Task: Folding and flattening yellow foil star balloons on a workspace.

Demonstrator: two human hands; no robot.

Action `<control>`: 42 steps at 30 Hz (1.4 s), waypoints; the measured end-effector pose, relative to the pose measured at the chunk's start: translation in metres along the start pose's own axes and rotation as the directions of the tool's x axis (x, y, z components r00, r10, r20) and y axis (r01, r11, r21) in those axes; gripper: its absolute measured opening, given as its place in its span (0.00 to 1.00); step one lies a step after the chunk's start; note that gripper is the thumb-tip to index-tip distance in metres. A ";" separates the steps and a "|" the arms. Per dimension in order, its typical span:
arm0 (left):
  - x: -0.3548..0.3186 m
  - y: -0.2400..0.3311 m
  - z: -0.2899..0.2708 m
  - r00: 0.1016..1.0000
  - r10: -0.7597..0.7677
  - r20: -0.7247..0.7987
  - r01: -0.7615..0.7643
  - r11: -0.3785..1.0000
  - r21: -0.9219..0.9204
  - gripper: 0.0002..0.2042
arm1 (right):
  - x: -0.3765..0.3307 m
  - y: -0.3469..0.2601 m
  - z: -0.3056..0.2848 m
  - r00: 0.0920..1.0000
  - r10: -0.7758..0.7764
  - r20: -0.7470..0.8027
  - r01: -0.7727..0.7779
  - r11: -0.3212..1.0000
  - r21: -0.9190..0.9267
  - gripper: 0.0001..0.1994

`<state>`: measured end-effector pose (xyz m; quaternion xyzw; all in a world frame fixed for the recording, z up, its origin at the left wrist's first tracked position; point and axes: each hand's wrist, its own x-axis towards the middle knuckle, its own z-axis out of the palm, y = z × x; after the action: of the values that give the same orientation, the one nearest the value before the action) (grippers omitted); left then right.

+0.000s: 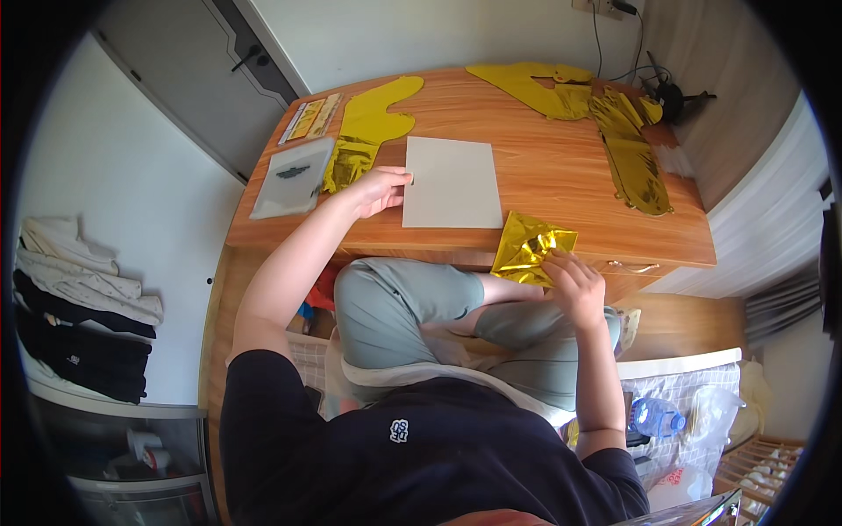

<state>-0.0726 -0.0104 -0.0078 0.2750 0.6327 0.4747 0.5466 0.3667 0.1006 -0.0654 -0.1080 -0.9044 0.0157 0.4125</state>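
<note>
My left hand (381, 191) pinches the left edge of a white rectangular card (453, 186), thumb on top. The card lies at the near middle of the wooden table. My right hand (574, 285) grips a folded, shiny gold foil balloon (519, 250) at its lower right side. This balloon is crumpled in the middle and hangs over the table's front edge, just right of the card. Beyond my left hand lies a flat gold foil balloon (373, 114). Two more flat ones, a far balloon (535, 88) and a rounded long balloon (633, 158), lie at the right.
The wooden table (482, 114) has a drawer handle (633, 266) in front. At its left are a clear plastic bag (294, 180) and a printed packet (310, 120). A black device (671, 96) with cables stands back right. A plastic bottle (656, 418) lies behind my right arm.
</note>
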 end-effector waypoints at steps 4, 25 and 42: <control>0.001 -0.005 0.006 0.999 0.045 0.006 -0.045 0.999 -0.023 0.16 | -0.007 0.004 -0.002 0.999 0.051 -0.011 -0.051 0.999 0.006 0.18; 0.025 -0.037 -0.031 0.739 0.473 -0.479 -0.301 0.869 0.393 0.16 | 0.007 -0.034 0.006 0.959 0.281 0.022 -0.275 0.951 -0.142 0.09; -0.101 -0.040 -0.042 0.673 0.704 -0.226 -0.349 0.572 0.743 0.14 | 0.024 -0.033 0.006 0.904 0.399 0.154 -0.373 0.912 -0.173 0.13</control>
<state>-0.0807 -0.1267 -0.0025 0.4944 0.7554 0.4262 0.0579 0.3411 0.0742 -0.0479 -0.3118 -0.8984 0.0438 0.3063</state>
